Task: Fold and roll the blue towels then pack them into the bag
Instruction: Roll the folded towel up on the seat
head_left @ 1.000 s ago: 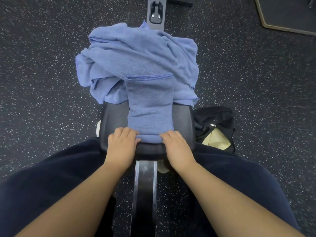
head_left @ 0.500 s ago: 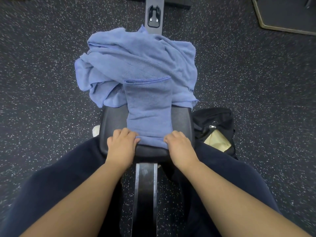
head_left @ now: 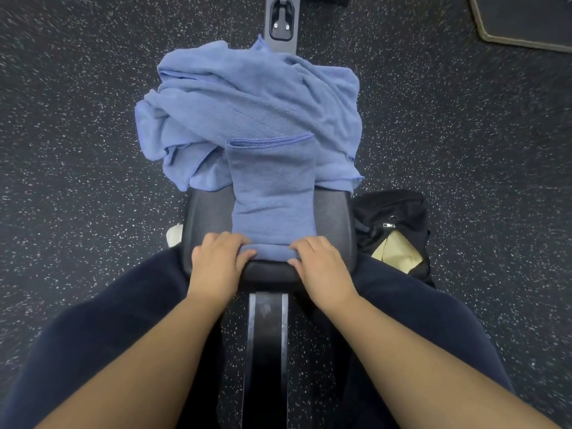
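A blue towel folded into a long narrow strip (head_left: 274, 193) lies lengthwise on a black padded seat (head_left: 332, 215). Its near end is curled into a small roll. My left hand (head_left: 216, 261) grips the left side of that roll and my right hand (head_left: 322, 264) grips the right side. The strip's far end rests on a heap of crumpled blue towels (head_left: 247, 109) at the far end of the seat. A black bag (head_left: 393, 218) stands open on the floor to the right of the seat, with a tan lining showing inside.
The seat sits on a metal rail (head_left: 267, 351) that runs between my dark-trousered legs and continues beyond the heap. Dark speckled rubber floor (head_left: 77, 134) surrounds everything. A mat with a tan edge (head_left: 526, 26) lies at the top right. A small white object (head_left: 174, 235) sits left of the seat.
The near end of the strip has curled further under my fingers into a small roll. Both hands stay at the near edge of the seat.
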